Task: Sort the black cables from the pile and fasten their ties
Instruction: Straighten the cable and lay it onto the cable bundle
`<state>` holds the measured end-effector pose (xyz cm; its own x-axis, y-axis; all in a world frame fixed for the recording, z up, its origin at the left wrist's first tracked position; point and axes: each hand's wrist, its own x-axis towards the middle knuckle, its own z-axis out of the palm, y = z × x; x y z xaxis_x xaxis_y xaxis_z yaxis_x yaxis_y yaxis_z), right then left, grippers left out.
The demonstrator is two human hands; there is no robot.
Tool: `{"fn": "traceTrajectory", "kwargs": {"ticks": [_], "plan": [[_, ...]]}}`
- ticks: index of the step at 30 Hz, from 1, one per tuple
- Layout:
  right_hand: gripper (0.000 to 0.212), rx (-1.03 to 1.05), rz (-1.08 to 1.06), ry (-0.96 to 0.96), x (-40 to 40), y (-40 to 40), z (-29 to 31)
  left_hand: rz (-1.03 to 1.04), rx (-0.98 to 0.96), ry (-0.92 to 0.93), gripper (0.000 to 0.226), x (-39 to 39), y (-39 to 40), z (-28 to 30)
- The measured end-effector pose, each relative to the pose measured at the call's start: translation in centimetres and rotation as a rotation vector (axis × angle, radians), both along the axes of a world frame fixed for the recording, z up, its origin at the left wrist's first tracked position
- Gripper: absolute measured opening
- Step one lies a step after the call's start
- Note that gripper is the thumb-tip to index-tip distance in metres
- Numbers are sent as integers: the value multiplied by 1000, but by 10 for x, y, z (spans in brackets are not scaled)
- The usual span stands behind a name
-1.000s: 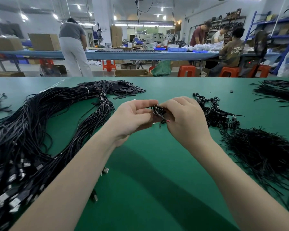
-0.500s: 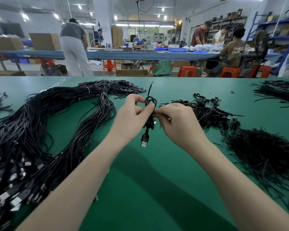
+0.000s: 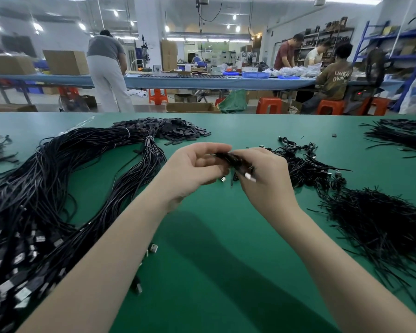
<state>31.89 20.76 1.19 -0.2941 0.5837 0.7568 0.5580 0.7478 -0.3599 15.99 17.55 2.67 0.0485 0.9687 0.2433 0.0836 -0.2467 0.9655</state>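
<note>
Green matting covers the bench (image 3: pixel 202 272) from edge to edge, and behind it a workshop shows long blue-topped tables, cardboard boxes, orange plastic stools (image 3: pixel 269 105) and four people working at the far tables.

Above the middle of the bench, the left hand (image 3: pixel 192 171) and the right hand (image 3: pixel 267 179) meet around a small coiled black cable (image 3: pixel 228 158). The left hand's thumb and fingers are curled toward the coil and pinch its left end; the right hand's fingers are curled round its right end, a pale fingernail showing below. The coil is blurred, so its tie cannot be made out. A silver USB plug (image 3: pixel 223 179) hangs just under the coil, between the two hands.

On the left of the bench lies a large heap of long loose black cables (image 3: pixel 46 188), their metal plugs bunched toward the near left corner. Beyond that heap, near the far edge, sits a pile of small flat black pieces (image 3: pixel 168 129). To the right of the hands is a cluster of small coiled black cables (image 3: pixel 305 164), lying on the mat just beside the right hand. Nearer on the right spreads a bristly mound of thin black twist ties (image 3: pixel 380 224), and another bundle of thin black strands (image 3: pixel 399 135) lies at the far right edge. A few loose small connectors (image 3: pixel 153 248) rest on the mat beside the left forearm.
</note>
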Motion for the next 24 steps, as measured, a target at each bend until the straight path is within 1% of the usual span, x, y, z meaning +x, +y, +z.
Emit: {"fn": "traceTrajectory", "kwargs": {"ticks": [1,2,5,6,8,9,10,12,13,14,16,17,18,19,21,23,24], "plan": [[33,-10,10,-18,0,1,0,53,81,102,32,-1,1,-2],[31,-22,17,-14,-1,1,-1,108,157,197,28,-1,1,-4],[14,-3,-23,54,-3,1,-2,306,342,442,25,-3,7,-11],[13,3,-54,65,-5,1,-2,362,401,490,23,-3,8,-11],[11,-30,-97,68,-7,2,-3,382,497,503,17,-1,7,-10],[10,-28,-105,68,-7,3,-4,358,501,459,15,1,7,-10],[10,8,-105,77,-7,2,-4,334,466,388,14,4,6,-10],[10,171,-99,73,-6,-1,-4,314,313,226,11,11,3,-8],[11,280,-103,49,-5,-2,-4,288,201,107,12,13,2,-5],[14,387,-109,16,-5,-3,-6,237,48,-60,13,15,1,-2],[19,552,-124,-33,-4,-2,-7,53,-275,-432,5,15,-3,6],[18,593,-133,-33,-3,-1,-7,-8,-351,-536,5,14,-5,9],[16,598,-138,-19,-2,0,-6,-46,-351,-550,3,13,-5,10],[15,576,-134,-4,-1,0,-6,-54,-298,-502,4,13,-4,11],[14,491,-109,22,1,0,-4,-58,-118,-309,23,10,-4,11],[12,407,-85,64,1,0,-2,-35,96,-15,50,3,-2,7],[10,373,-71,89,1,0,-1,-14,201,135,58,0,-2,5]]}}
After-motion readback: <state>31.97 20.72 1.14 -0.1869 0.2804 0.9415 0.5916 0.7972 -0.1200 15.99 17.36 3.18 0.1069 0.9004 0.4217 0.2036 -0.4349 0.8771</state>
